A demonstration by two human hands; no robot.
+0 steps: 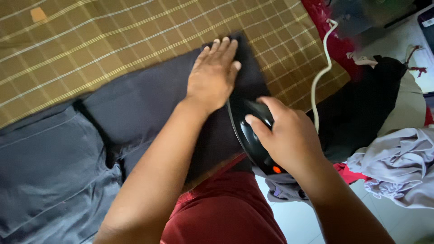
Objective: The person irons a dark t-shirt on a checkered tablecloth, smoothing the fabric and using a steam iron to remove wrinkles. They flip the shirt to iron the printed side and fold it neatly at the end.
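One black iron, one dark garment on the checked surface. Right hand, grip closed around the iron's handle; left hand flat, open, pressing the garment beside the iron.

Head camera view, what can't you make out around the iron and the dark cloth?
- Iron: its soleplate is hidden beneath its body and the right hand.
- Dark cloth: the part under the left hand is covered.
- White cord: its far end blurs at the top edge.
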